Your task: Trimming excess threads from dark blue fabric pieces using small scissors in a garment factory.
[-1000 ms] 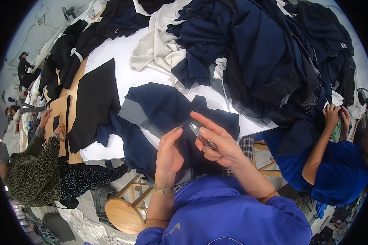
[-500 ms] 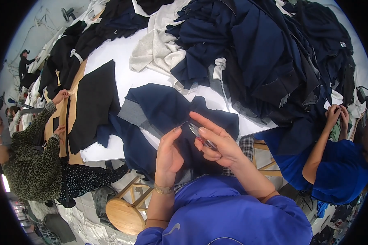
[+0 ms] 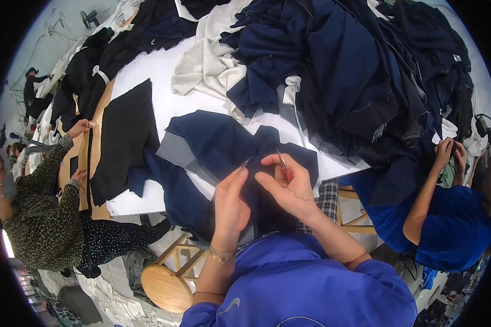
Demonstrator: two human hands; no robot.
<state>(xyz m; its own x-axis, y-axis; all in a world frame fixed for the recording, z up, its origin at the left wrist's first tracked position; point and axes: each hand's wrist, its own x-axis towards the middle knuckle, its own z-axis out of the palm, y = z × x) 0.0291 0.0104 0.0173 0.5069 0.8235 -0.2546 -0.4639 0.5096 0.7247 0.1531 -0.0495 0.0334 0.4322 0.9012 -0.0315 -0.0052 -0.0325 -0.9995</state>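
Note:
My right hand [image 3: 292, 188] has its fingers curled round small scissors [image 3: 283, 165] with metal blades and a red part at the grip. The blades point away from me; the thumb stands apart from them. A thin dark thread [image 3: 302, 197] lies across the base of this hand. Close by on the left, my left hand [image 3: 232, 203] pinches thumb and forefinger on something tiny, too small to name. Both hands are held above navy blue cloth [image 3: 213, 139], which drapes over the table's near edge toward my lap.
A large heap of navy cloth [image 3: 343, 60] covers the far right, beside light grey cloth [image 3: 207, 68]. Black cloth [image 3: 123, 141] lies left on the white tabletop [image 3: 139, 204]. One person [image 3: 43, 201] works at left, another [image 3: 447, 218] at right. A wooden stool [image 3: 166, 289] stands lower left.
The scissors have swung from pointing left at my left fingertips to pointing away. My right thumb has come off them, and the left hand has shifted slightly right. A thread now shows across my right hand.

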